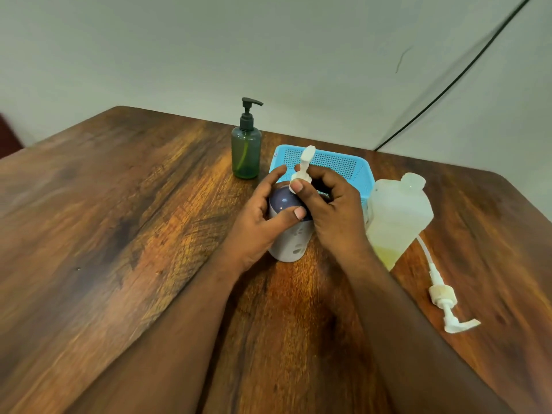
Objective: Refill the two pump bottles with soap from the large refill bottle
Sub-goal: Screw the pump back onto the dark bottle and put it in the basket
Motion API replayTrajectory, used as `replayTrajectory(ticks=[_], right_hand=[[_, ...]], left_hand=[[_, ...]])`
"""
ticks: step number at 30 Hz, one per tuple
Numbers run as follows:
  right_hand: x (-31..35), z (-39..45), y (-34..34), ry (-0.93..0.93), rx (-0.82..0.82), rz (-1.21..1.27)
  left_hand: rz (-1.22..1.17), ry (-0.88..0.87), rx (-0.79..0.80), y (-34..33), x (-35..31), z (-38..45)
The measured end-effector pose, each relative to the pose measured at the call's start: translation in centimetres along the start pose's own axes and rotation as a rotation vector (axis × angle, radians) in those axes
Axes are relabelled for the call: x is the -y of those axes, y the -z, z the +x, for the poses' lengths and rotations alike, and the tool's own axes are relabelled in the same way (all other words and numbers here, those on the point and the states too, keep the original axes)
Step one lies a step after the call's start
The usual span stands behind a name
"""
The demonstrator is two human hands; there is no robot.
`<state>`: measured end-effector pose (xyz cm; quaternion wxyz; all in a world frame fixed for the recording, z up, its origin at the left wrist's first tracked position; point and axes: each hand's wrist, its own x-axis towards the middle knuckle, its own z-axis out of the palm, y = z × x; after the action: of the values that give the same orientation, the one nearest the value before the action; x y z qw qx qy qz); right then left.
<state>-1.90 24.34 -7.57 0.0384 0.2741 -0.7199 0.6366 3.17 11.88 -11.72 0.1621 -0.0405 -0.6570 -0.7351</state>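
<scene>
Presently both hands work on the white bottle (288,243) at frame centre, on the table (119,204). The left hand (263,213) wraps its shoulder, thumb across the dark dome, fingers curled round the far side. The right hand (325,204) pinches the white pump collar (298,179) between thumb and fingers; the nozzle points up and away.

Whether the collar is being loosened or tightened cannot be told from this view.

The green bottle (246,150) stands upright above and left of centre, pump fitted, well apart from the hands. The refill bottle (397,216) stands just right of the right hand, uncapped, with a little yellow soap at its base. Its own pump (445,297) lies on the table at lower right. A blue basket (352,165) sits behind the hands.

Recommendations for the step, as judgement:
- Keep the left hand firm so the body does not spin with the collar.
- Turn the collar by its ribbed ring, not by the nozzle.
- Keep the pump vertical so the thread seats or frees cleanly.
- Mind the right forearm: the open refill bottle is close and could be knocked over.
</scene>
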Motion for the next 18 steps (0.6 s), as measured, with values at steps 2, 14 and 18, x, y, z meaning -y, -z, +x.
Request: replayTrajectory(ticks=[2, 14, 18], right_hand=[[-0.5, 0.0, -0.2, 0.003, 0.013, 0.079], [-2.5, 0.5, -0.3, -0.051, 0.088, 0.212], [-2.4, 0.8, -0.4, -0.008, 0.032, 0.146]], left_hand=[[-0.032, 0.008, 0.021, -0.1, 0.1, -0.2], [0.061, 0.078, 0.142, 1.9, 1.4, 0.1], [0.051, 0.082, 0.152, 2.0, 1.4, 0.1]])
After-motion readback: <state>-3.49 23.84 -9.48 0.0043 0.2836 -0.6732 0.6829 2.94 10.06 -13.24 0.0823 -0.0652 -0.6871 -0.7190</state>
